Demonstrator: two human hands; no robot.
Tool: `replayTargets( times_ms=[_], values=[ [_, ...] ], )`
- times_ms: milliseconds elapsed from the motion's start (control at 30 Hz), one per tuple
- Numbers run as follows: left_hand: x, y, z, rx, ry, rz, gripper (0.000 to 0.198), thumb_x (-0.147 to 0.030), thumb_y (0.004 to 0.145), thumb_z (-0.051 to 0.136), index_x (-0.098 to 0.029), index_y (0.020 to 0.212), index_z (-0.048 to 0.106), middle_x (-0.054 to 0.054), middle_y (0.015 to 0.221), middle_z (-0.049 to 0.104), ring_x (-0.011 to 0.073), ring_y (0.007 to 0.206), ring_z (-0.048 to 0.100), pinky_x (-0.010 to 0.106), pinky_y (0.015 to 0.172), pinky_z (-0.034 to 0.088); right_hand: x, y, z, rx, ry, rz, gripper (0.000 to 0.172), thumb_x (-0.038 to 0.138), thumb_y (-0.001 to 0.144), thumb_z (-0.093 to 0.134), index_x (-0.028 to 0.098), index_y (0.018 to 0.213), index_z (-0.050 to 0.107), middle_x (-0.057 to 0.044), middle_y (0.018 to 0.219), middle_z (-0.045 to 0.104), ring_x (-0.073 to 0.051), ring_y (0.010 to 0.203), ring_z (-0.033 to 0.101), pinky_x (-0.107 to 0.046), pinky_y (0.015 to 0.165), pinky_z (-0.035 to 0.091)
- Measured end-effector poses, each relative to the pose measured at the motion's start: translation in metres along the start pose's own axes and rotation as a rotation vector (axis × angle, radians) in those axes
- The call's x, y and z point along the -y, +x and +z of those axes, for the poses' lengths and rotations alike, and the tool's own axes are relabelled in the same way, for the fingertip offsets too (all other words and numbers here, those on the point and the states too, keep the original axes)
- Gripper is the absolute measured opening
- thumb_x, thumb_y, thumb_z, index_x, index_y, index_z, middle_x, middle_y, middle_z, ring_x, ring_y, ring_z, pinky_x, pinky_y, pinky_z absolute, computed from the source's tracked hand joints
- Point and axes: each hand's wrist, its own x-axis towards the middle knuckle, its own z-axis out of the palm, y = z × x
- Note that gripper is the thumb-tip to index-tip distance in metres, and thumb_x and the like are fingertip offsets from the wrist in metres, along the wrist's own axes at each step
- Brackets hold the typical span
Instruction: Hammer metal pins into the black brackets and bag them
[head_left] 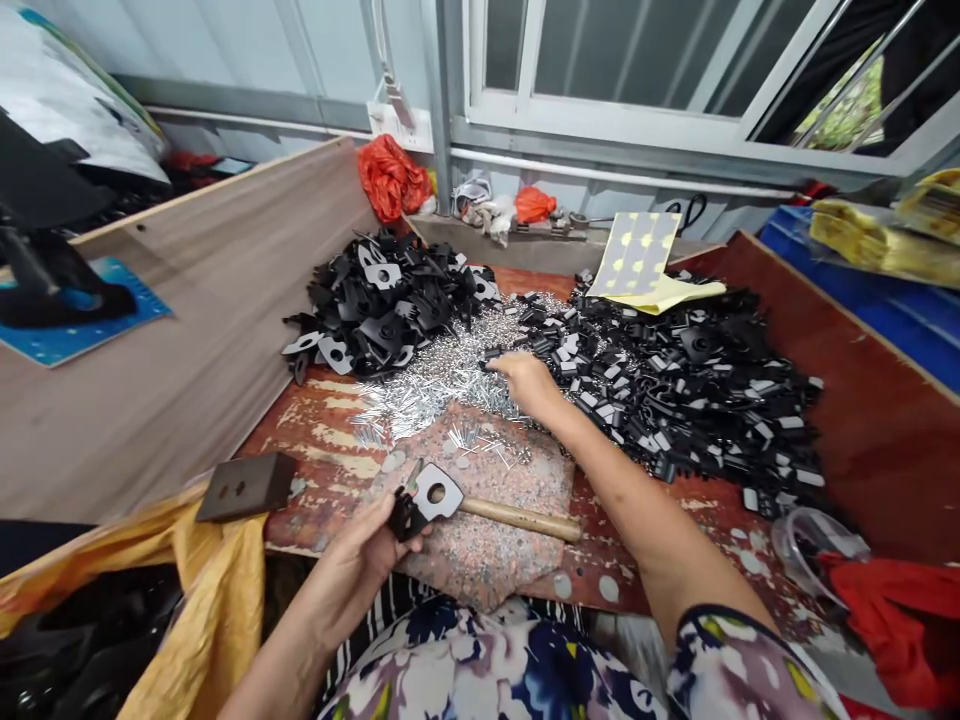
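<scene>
My left hand [375, 535] is closed round a black plastic part [409, 512] with a light grey face plate [439, 493] that has a round hole. Under it, a wooden hammer handle [521, 518] lies across a speckled stone slab [480, 570]; the hammer's head is mostly hidden. Farther forward, my right hand [529, 385] reaches into the loose metal pins [420, 395] and small springs [480, 340]. Its fingers are drawn together beside a small dark piece, and what they grip is unclear. Several pins [487, 445] lie on the slab.
Larger black parts [390, 310] are heaped at the left, small black clips [675, 390] at the right. Wooden boards [225, 260] wall the worktable. A brown block [247, 487] sits at the left edge near a yellow sack [217, 600]. A clear plastic tub [814, 545] stands at the right.
</scene>
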Motion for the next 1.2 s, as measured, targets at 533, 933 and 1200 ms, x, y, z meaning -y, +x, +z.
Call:
replayTargets(
  times_ms=[533,933,1200],
  values=[
    [0.002,-0.011,-0.005,-0.052,0.24,0.079,0.032,-0.046,0.07,0.089,-0.016,0.073,0.078,0.007,0.105,0.057,0.0128,0.076,0.053,0.022,0.06,0.053,-0.015,-0.003,0.011,-0.327,-0.06,-0.051,0.025,0.014,0.093,0.057,0.025,0.097,0.079,-0.005,0.108,0.076,-0.025,0.108,0.06,-0.052,0.112,0.035],
    [0.006,0.004,0.038,0.074,0.14,0.2,0.027,-0.042,0.074,0.087,-0.017,0.078,0.079,0.005,0.099,0.055,0.0139,0.08,0.056,0.024,0.062,0.061,0.122,-0.111,0.026,-0.444,0.497,-0.116,0.028,0.013,0.09,0.059,0.031,0.101,0.077,0.004,0.087,0.079,-0.018,0.085,0.073,-0.063,0.121,0.03],
    [0.01,-0.001,0.024,0.068,0.246,0.134,0.033,-0.048,0.073,0.085,-0.015,0.079,0.079,0.008,0.104,0.061,0.0132,0.071,0.057,0.024,0.056,0.056,0.13,-0.13,0.044,-0.283,0.802,-0.009,0.026,0.023,0.094,0.056,0.031,0.109,0.076,-0.003,0.098,0.079,-0.023,0.094,0.074,-0.056,0.114,0.045]
  ],
)
